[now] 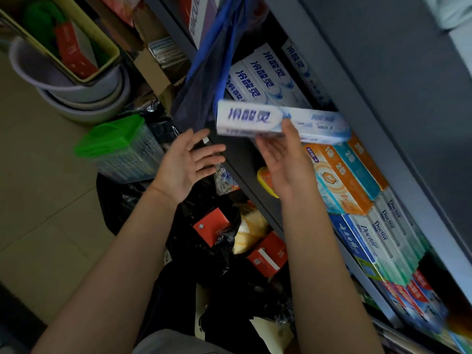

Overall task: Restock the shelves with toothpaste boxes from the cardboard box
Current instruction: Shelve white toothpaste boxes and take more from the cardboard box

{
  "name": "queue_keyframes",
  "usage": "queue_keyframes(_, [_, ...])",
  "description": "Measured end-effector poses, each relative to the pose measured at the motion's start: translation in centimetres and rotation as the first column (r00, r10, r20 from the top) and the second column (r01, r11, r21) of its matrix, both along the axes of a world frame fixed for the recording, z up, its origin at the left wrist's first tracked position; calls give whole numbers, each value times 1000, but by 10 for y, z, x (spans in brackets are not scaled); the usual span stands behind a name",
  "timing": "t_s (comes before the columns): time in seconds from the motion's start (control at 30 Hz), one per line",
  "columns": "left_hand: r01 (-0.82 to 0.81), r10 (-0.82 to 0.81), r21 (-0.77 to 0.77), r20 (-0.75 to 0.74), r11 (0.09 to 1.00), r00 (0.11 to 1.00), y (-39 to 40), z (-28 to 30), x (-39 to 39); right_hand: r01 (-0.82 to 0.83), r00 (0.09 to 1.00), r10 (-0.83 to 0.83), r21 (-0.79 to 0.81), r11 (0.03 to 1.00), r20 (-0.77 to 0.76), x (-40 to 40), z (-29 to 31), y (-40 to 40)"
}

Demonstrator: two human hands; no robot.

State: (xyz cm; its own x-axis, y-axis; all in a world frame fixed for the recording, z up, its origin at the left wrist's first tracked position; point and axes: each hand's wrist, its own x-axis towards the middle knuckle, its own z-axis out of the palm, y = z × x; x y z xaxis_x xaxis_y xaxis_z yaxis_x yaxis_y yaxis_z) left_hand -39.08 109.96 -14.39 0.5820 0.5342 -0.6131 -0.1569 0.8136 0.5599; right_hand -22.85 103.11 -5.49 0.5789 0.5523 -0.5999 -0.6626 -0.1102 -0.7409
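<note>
My right hand [282,159] holds a white-and-blue toothpaste box [278,122] crosswise in front of the grey shelf [339,80], with the thumb over the box's front face. The box is blurred. Behind it, matching white-and-blue boxes [263,75] lie in a row on the shelf. My left hand [187,166] hovers palm-up with spread fingers, just left of the held box and apart from it. Orange and teal boxes [347,175] and white "Doctor" boxes [383,233] fill the shelf to the right. No cardboard supply box shows clearly.
A blue bag [204,72] hangs over the shelf front. Below my arms lies a black plastic bag [204,241] with red cartons [210,226]. A green-lidded clear container [120,146] and stacked grey basins [86,98] stand on the tiled floor at left.
</note>
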Motion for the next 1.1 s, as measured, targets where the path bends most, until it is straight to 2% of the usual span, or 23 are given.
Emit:
queue_keyframes(0.13, [99,-99,-11,-15,995,995,-16,2,16,259,955,-242,88,962,-171,2,-1,28])
queue_keyframes(0.27, [150,-151,-50,-20,988,988,-31,9,27,312,916,-260,134,940,-306,10,-8,57])
queue_keyframes(0.33, [146,-145,13,-42,989,988,-25,15,38,289,923,-240,132,948,-299,13,-13,71])
queue_keyframes(0.43, [125,-72,240,-219,963,973,5,20,68,250,939,-206,136,959,-274,23,-22,89])
queue_keyframes(0.5, [182,-14,484,-330,856,944,24,18,83,241,941,-196,140,960,-275,32,-28,97])
queue_keyframes(0.57, [297,-6,665,-402,685,916,37,11,90,229,943,-195,101,968,-271,38,-33,99])
queue_keyframes(0.63, [398,-1,756,-466,519,885,45,2,93,190,951,-171,49,980,-258,37,-32,92])
queue_keyframes(0.7, [468,39,801,-518,372,855,49,-2,95,90,979,-95,-31,995,-181,34,-29,78])
queue_keyframes(0.73, [503,57,807,-544,309,837,51,-2,96,18,996,-28,-109,994,-90,33,-26,71])
queue_keyframes(0.77, [548,70,798,-579,249,812,51,-2,97,-38,996,54,-215,976,71,31,-25,65])
queue_keyframes(0.8, [602,83,776,-623,189,778,51,-2,98,-44,935,158,-338,940,317,30,-26,58])
queue_keyframes(0.83, [654,103,745,-666,129,739,51,-1,100,11,743,283,-433,901,607,32,-30,53])
queue_keyframes(0.87, [700,127,711,-702,72,701,51,-1,102,107,397,388,-461,881,832,34,-35,47])
queue_keyframes(0.9, [734,153,679,-727,17,669,51,-2,105,195,33,427,-425,884,904,36,-42,45])
queue_keyframes(0.93, [758,173,652,-743,-29,646,51,-4,107,259,-217,452,-396,881,865,39,-48,45])
queue_keyframes(0.97, [778,185,624,-758,-69,625,51,-7,110,312,-340,500,-406,859,796,41,-54,49])
queue_keyframes(1.0, [796,194,596,-773,-103,604,51,-10,112,357,-348,590,-479,802,729,44,-60,54])
queue_keyframes(1.03, [812,203,568,-787,-131,583,51,-15,113,388,-305,687,-573,722,660,46,-64,58])
queue_keyframes(1.1, [827,220,539,-797,-161,562,50,-23,114,422,-298,773,-649,633,560,48,-70,65])
